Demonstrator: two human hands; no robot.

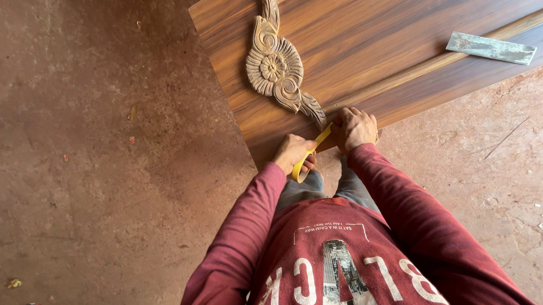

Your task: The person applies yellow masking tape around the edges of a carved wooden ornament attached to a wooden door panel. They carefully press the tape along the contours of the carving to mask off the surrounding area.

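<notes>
Looking down from the head view: a person in a dark red long-sleeved shirt stands over the near end of a wooden panel (376,40) that lies flat on a reddish concrete floor (85,161).

Left hand (291,152): fingers curled closed around the lower end of a yellow tape strip (312,151), thumb side toward the panel. The hand sits just off the panel's near edge, above the grey trousers.

Right hand (354,127): fingers bent and pressed down at the panel's near edge, closed over the upper end of the same yellow strip. Whether the fingertips pinch the strip or only press it against the wood cannot be told.

Yellow tape strip: runs diagonally between the two hands, taut-looking, upper end at the panel edge, lower end curving down below the left hand.

Carved wooden ornament (279,66): lighter unfinished wood, central rosette with scrolls and leaf shapes, lying on the panel. Its lower tip ends just beside the right hand, near the strip's upper end; contact with the strip cannot be told.

A raised strip of lighter wood runs along the panel from beside the right hand toward the upper right.

Flat greyish metal bar (491,47): lies on the panel near its far right, well apart from both hands.

Small scraps are scattered over the floor.
</notes>
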